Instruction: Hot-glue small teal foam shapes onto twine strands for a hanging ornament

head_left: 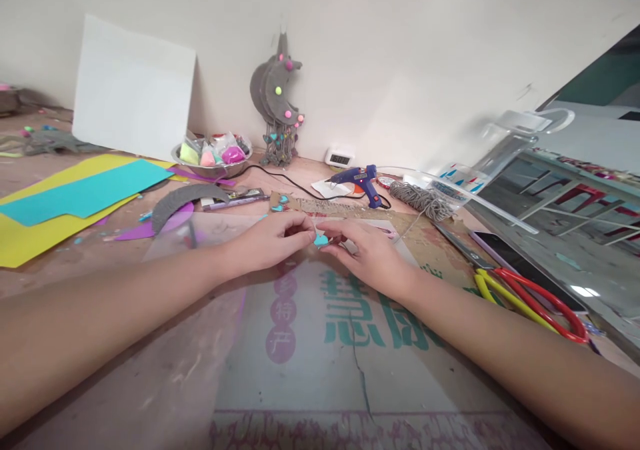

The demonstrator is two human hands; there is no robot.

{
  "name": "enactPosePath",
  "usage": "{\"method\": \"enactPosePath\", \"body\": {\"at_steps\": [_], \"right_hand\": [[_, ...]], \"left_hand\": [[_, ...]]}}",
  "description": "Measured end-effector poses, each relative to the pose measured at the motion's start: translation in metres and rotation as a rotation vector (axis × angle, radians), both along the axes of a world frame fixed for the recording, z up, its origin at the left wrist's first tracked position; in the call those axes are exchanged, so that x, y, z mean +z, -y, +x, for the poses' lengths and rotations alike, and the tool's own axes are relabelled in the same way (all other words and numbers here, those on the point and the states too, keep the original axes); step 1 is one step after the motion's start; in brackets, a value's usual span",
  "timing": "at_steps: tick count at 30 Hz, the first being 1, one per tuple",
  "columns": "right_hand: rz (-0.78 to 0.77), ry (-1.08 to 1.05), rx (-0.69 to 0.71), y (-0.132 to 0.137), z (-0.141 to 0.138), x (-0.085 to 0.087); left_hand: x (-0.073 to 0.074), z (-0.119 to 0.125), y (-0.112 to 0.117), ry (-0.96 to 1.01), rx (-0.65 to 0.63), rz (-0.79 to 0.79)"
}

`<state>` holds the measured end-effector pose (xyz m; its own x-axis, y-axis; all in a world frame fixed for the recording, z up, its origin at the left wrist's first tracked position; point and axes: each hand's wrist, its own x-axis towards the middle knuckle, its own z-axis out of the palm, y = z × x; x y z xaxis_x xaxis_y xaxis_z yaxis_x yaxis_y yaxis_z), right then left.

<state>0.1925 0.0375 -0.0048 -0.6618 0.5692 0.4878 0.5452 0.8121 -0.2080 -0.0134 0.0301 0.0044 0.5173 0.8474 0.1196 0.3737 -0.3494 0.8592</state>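
Note:
Over the printed board, a small turquoise heart-shaped piece point(321, 240) sits between my two hands. My left hand point(277, 240) pinches at its left side, thumb and forefinger pressed together. My right hand point(370, 253) grips it from the right, fingers curled, with something thin and dark at the fingertips that I cannot make out. A thin grey cord point(359, 370) lies on the board below; where its upper end goes is unclear. Beyond my left hand, more turquoise hearts point(281, 202) rest on a brown cardboard scrap.
A blue glue gun point(363, 182) lies behind, near a grey cord bundle point(423, 199). Scissors point(530, 300) and a phone point(520, 263) are at right. Coloured sheets point(85, 187), a grey crescent point(183, 200) and a bowl point(213, 169) stand left. A decorated moon point(270, 90) hangs on the wall.

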Motion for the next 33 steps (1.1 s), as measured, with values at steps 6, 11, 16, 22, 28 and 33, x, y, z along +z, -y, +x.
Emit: {"method": "enactPosePath", "body": {"at_steps": [6,11,16,22,28,33], "right_hand": [[0.033,0.031,-0.044,0.0003,0.0,0.0006],[0.071,0.035,-0.059,-0.0007,-0.0003,0.0013],[0.071,0.017,-0.096,-0.001,-0.0003,0.0015],[0.087,0.037,-0.132,-0.0013,-0.0007,0.0011],[0.095,0.032,-0.121,-0.0007,-0.0019,0.0012],[0.086,0.02,-0.114,0.0005,-0.004,0.0026]], "left_hand": [[-0.0005,0.0007,-0.0003,-0.001,0.026,0.007],[-0.0014,0.0014,-0.0001,-0.018,0.051,-0.013],[-0.0022,-0.0002,-0.0014,-0.046,0.071,0.106],[-0.0029,-0.0008,-0.0026,-0.048,0.001,0.098],[-0.0011,0.0006,-0.0021,-0.089,0.044,0.081],[-0.0013,0.0016,-0.0005,-0.072,0.051,0.055]]}}
